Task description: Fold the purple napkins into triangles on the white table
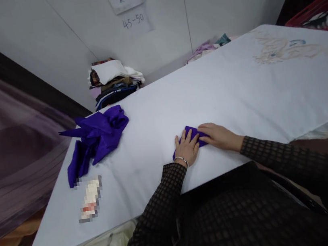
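Note:
A small folded purple napkin [193, 131] lies flat on the white-covered table, close to its front edge. My left hand [186, 148] rests on top of it with the fingers spread, covering much of its left part. At the napkin's right end is my right hand [219, 134], its thumb and fingers apart and touching the cloth. Part of the napkin is hidden under both hands. To the left, a crumpled heap of purple cloth [101, 134] spreads over the tabletop.
A pixelated pale object [91, 198] lies at the table's left front. Folded clothes [115, 81] are stacked behind the table against the wall, with more fabric [202, 50] farther right. A red basket [316, 10] stands at far right. Purple sheer fabric [11, 148] hangs at left.

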{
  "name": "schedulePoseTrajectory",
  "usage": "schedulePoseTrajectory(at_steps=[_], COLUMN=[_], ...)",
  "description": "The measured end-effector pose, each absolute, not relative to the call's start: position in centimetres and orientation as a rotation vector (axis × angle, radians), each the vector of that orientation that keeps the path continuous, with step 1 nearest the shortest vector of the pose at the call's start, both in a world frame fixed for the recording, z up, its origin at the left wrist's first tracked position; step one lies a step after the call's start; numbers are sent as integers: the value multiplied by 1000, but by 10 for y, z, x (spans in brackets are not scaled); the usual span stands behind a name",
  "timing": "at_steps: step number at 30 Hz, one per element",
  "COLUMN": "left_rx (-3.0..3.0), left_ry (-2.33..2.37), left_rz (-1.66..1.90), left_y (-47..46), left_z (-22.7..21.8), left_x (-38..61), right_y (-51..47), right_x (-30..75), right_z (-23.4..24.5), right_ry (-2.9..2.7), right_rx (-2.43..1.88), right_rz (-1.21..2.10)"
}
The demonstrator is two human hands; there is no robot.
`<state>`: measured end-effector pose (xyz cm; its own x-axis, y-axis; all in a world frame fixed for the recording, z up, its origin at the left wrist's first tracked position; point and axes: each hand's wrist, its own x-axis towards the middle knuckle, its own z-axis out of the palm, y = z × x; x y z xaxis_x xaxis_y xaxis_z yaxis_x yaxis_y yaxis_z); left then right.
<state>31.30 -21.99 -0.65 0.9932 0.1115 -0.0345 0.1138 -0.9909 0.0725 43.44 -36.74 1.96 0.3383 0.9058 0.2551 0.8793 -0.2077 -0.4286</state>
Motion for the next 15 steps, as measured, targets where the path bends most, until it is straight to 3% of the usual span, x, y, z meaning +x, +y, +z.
schedulePoseTrajectory(at_steps=[7, 15], left_rx=[3090, 3036], left_ry=[182, 225], left_rz=[-135, -72], left_y=[-219, -222], left_z=[-12, -7], left_x=[314, 309], right_y=[-318, -337], right_x=[401, 416], right_z=[-4, -20], right_ry=[-1647, -1567], right_rx=[-2074, -2191], right_rz=[245, 138])
